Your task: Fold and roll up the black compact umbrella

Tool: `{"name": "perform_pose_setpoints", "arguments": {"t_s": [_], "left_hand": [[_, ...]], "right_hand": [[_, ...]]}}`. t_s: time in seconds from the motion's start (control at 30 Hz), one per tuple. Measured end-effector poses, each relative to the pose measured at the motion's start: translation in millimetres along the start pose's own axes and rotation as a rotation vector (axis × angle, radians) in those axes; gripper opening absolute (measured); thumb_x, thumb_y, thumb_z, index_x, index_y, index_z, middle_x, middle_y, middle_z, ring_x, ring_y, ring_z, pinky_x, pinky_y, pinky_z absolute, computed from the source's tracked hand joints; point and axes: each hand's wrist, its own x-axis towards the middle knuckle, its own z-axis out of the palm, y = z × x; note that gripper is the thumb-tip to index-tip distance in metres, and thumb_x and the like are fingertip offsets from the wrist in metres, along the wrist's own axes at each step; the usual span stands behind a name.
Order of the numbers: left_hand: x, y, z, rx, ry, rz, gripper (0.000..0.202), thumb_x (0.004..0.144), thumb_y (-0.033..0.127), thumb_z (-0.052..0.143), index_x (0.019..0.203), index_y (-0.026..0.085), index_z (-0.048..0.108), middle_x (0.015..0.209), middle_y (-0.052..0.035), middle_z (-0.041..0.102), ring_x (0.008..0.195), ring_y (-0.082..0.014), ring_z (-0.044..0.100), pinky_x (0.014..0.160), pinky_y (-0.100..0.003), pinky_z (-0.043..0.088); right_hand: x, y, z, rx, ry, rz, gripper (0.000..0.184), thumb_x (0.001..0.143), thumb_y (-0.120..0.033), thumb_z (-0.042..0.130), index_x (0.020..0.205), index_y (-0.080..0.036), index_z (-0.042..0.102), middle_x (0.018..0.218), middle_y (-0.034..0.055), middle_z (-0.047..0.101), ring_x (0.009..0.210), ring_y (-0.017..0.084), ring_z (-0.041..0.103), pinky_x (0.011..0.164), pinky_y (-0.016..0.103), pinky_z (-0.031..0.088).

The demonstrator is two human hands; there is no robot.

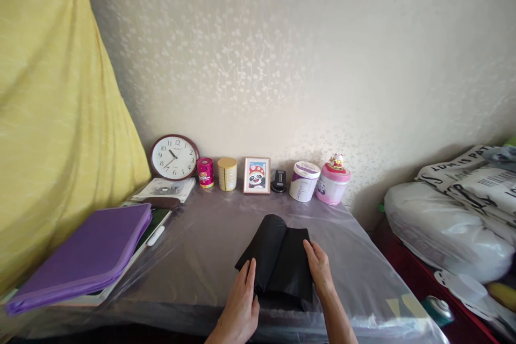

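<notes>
A black, thin, folded sheet [288, 266], of cloth or plastic as far as I can tell, is between my hands over the near part of the table. Its left part bulges up in a rounded fold, and its right part lies flatter. My left hand [241, 301] grips the lower left edge, fingers on top and thumb towards the near end of the fold. At the right edge, my right hand [319, 266] pinches the sheet, the fingers partly hidden under it.
Plastic film covers the table [193, 258]. A purple zip folder [86, 247] lies at the left. Along the wall stand a clock [174, 157], tins [227, 174], a framed panda picture [257, 176] and tubs [305, 181]. White bags [447, 231] are piled at the right.
</notes>
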Motion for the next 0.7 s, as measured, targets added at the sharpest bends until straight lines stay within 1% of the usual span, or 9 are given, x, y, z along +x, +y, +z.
{"name": "perform_pose_setpoints", "arguments": {"t_s": [0.07,0.13,0.27,0.33,0.47,0.6,0.7], "left_hand": [[0.5,0.2,0.9,0.015,0.003,0.004,0.072,0.075,0.011,0.034,0.142,0.011,0.007,0.149,-0.0102,0.018,0.136,-0.0186,0.021,0.110,-0.033,0.023],[1.1,0.3,2.0,0.028,0.012,0.007,0.072,0.074,0.010,0.034,0.142,0.010,0.009,0.149,-0.0113,0.018,0.135,-0.0191,0.022,0.110,-0.033,0.023],[1.5,1.6,2.3,0.052,0.010,0.009,0.074,0.073,0.008,0.036,0.142,0.008,0.009,0.149,-0.0132,0.018,0.135,-0.0201,0.021,0.110,-0.033,0.022],[0.6,3.4,0.7,0.061,-0.007,0.001,0.074,0.072,0.007,0.036,0.142,0.008,0.009,0.149,-0.0129,0.017,0.136,-0.0200,0.020,0.110,-0.033,0.021],[-1.9,10.9,-5.8,0.079,-0.037,-0.032,0.076,0.071,0.006,0.037,0.142,0.008,0.010,0.150,-0.0113,0.014,0.137,-0.0194,0.017,0.111,-0.031,0.019],[-1.5,18.5,-13.0,0.104,-0.084,-0.076,0.078,0.069,0.005,0.039,0.141,0.007,0.011,0.150,-0.0114,0.012,0.137,-0.0197,0.016,0.111,-0.030,0.018],[1.0,18.0,-13.3,0.117,-0.090,-0.074,0.077,0.068,0.006,0.040,0.141,0.006,0.014,0.150,-0.0122,0.012,0.137,-0.0199,0.016,0.111,-0.031,0.017]], "right_hand": [[1.3,-6.0,1.2,0.025,0.003,-0.002,0.046,0.075,-0.059,0.046,0.074,-0.016,0.063,0.062,0.0022,0.060,0.062,0.018,0.055,0.055,0.026,0.043],[4.4,-11.8,6.7,0.026,0.009,-0.006,0.044,0.075,-0.057,0.048,0.072,-0.016,0.062,0.060,0.0011,0.058,0.060,0.016,0.053,0.054,0.025,0.041],[14.1,-24.2,27.7,-0.003,0.018,-0.049,0.042,0.074,-0.056,0.050,0.068,-0.016,0.059,0.055,-0.0013,0.052,0.055,0.014,0.047,0.052,0.024,0.038],[19.5,-29.0,40.4,-0.016,0.019,-0.074,0.043,0.072,-0.057,0.051,0.068,-0.015,0.059,0.054,-0.0014,0.052,0.054,0.014,0.047,0.052,0.025,0.038],[29.8,-31.5,65.0,-0.039,-0.012,-0.081,0.045,0.072,-0.055,0.050,0.078,-0.013,0.064,0.058,0.0026,0.060,0.057,0.017,0.054,0.054,0.027,0.042],[36.5,-30.5,84.1,-0.089,-0.047,-0.013,0.046,0.075,-0.045,0.051,0.097,-0.008,0.064,0.077,0.0105,0.070,0.075,0.022,0.064,0.068,0.029,0.047],[37.5,-30.8,93.7,-0.128,-0.077,0.015,0.044,0.077,-0.040,0.051,0.104,-0.007,0.062,0.085,0.0120,0.071,0.084,0.023,0.065,0.073,0.028,0.047]]}}
